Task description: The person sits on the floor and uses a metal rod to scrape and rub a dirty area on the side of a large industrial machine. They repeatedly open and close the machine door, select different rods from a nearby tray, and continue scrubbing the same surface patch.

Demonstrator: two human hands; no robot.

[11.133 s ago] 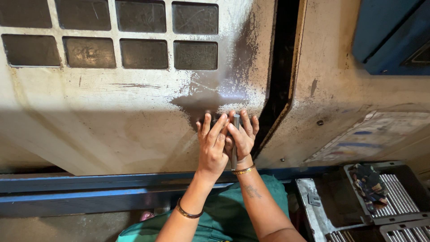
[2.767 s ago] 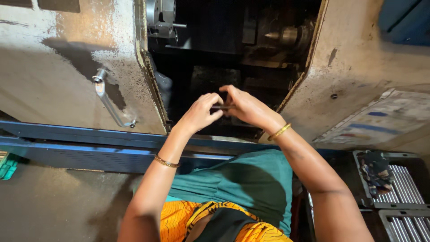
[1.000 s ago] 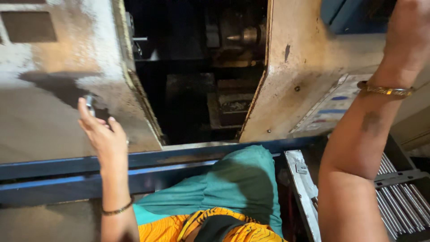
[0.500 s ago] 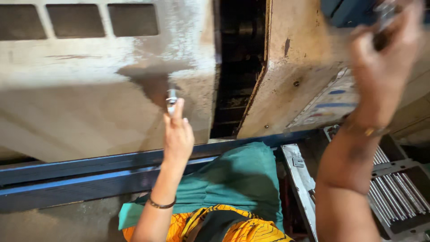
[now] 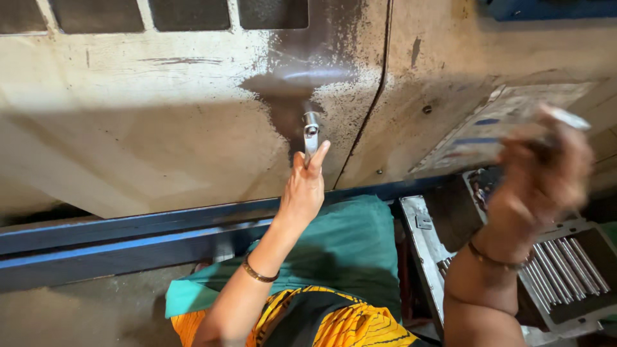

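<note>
My left hand (image 5: 305,189) reaches up to the metal handle (image 5: 311,130) of the machine's worn beige sliding door (image 5: 160,141), with its fingers around the handle's lower end. The door stands pushed against the frame, leaving only a thin dark seam (image 5: 379,96). My right hand (image 5: 540,173) is raised at the right and blurred by motion. It seems to pinch a thin pale rod (image 5: 569,119) that sticks out above its fingers. Both wrists carry a bangle.
A grey tray (image 5: 418,225) at the lower right holds several metal rods (image 5: 565,266) laid side by side. A blue rail (image 5: 128,238) runs under the door. A pale label plate (image 5: 482,128) sits on the right panel. Dark windows (image 5: 193,13) line the door's top.
The sliding door has moved right and closed the dark opening, with my left hand on its handle. My right hand came down from the upper right.
</note>
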